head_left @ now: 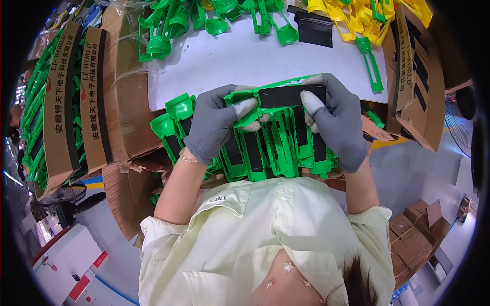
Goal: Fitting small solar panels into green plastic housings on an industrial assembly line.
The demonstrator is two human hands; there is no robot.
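In grey gloves with pale fingertips, my two hands hold one long green plastic housing (244,96) level above the near edge of the table. My left hand (212,122) pinches its left end, thumb in front. A flat black strip (286,97) lies along the housing's right part. My right hand (338,120) is closed round that end, its thumb pressing on the strip and its other fingers mostly hidden behind. Just below my hands stands a packed row of similar green housings (278,148), several with black strips in them.
On the white tabletop (229,64), green housings (163,30) are heaped at the far left, yellow housings (352,18) at the far right. Black strips (314,29) lie between them; a single green piece (370,64) is at right. Cardboard boxes (125,86) flank the table.
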